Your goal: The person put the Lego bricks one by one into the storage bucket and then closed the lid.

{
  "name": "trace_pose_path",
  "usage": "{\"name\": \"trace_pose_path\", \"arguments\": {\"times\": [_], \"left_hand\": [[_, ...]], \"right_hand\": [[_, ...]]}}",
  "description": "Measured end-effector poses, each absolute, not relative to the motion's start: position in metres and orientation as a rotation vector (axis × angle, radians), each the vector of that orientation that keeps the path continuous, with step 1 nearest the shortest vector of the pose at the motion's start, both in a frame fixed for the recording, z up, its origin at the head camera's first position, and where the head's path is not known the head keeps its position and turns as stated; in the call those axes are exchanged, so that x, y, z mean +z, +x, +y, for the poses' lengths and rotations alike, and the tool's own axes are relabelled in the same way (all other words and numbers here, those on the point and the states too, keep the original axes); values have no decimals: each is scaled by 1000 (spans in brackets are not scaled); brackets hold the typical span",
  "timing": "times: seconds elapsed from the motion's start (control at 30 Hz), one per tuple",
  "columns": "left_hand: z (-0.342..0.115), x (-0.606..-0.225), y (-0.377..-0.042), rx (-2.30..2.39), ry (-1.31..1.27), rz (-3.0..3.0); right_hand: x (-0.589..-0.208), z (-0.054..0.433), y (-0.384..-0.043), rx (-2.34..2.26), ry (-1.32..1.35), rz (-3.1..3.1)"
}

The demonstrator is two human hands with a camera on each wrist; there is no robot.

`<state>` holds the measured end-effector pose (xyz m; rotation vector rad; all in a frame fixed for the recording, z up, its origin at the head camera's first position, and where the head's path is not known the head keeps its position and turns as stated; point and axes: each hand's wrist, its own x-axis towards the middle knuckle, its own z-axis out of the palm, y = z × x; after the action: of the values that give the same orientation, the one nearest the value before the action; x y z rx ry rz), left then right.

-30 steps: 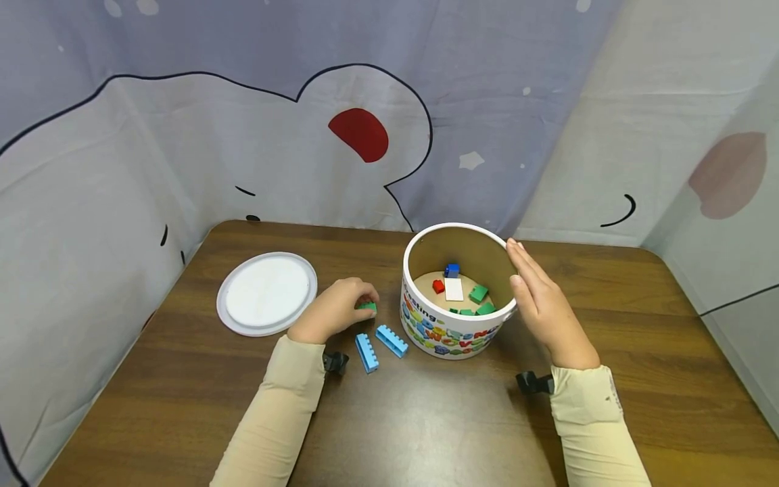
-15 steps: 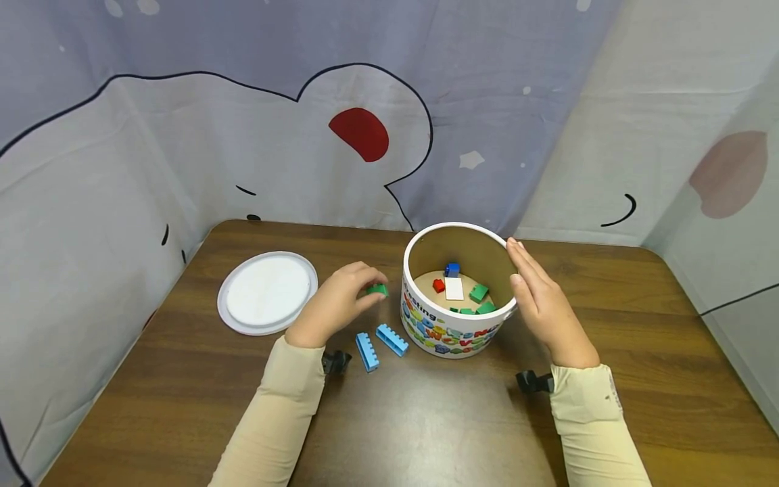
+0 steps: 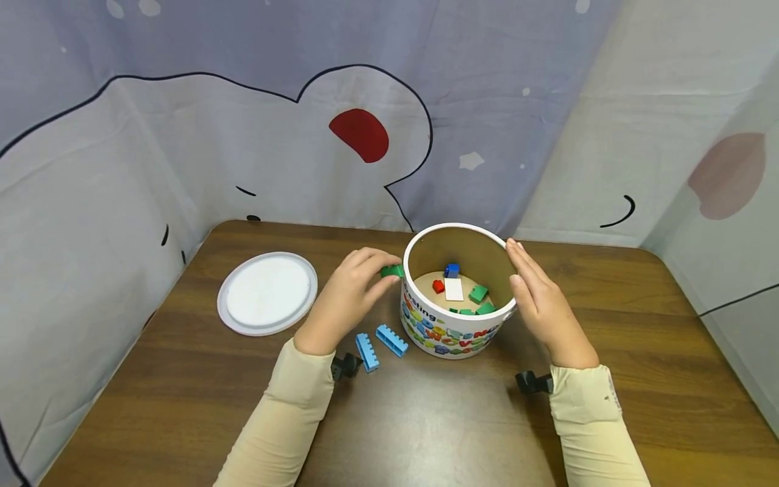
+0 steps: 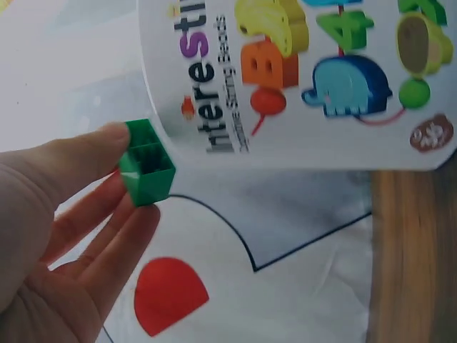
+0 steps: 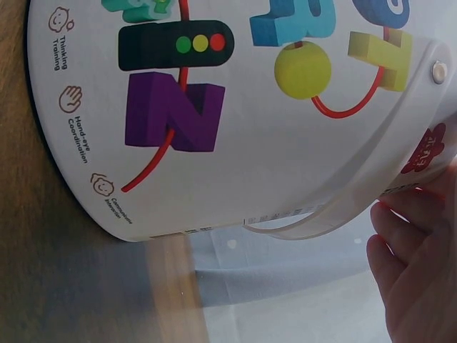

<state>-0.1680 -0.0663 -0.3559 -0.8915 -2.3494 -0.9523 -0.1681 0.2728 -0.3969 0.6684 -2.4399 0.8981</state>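
Between thumb and fingertips my left hand [image 3: 349,291] pinches a green toy brick [image 4: 146,163], hollow side showing in the left wrist view. In the head view the brick is at the left rim of a round white bucket [image 3: 453,338] printed with colourful letters. My right hand [image 3: 550,311] rests against the bucket's right side, fingers straight, near the rim. Inside the bucket lie several green bricks [image 3: 479,293], a red brick [image 3: 438,286], a blue brick [image 3: 452,270] and a white flat piece [image 3: 454,289].
Two light blue bricks, a left one [image 3: 367,352] and a right one [image 3: 391,340], lie on the wooden table [image 3: 462,426] in front of the bucket. A round white lid [image 3: 268,293] lies at the left. The bucket's plastic handle [image 5: 371,171] hangs down its side.
My left hand has lifted the green brick off the table and carried it up and rightward to the bucket's rim. The right hand has stayed in place.
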Motion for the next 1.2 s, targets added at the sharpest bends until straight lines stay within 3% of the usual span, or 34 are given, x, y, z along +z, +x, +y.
{"name": "trace_pose_path", "arguments": {"times": [0.6, 0.9, 1.2], "left_hand": [[-27, -341, -182, -913, -888, -2393], [-24, -351, -196, -834, -899, -2396], [-35, -357, -190, -885, -755, -2409]], "right_hand": [[-398, 273, -168, 879, 668, -2443], [-396, 273, -168, 888, 658, -2452], [-397, 270, -169, 906, 658, -2451]]}}
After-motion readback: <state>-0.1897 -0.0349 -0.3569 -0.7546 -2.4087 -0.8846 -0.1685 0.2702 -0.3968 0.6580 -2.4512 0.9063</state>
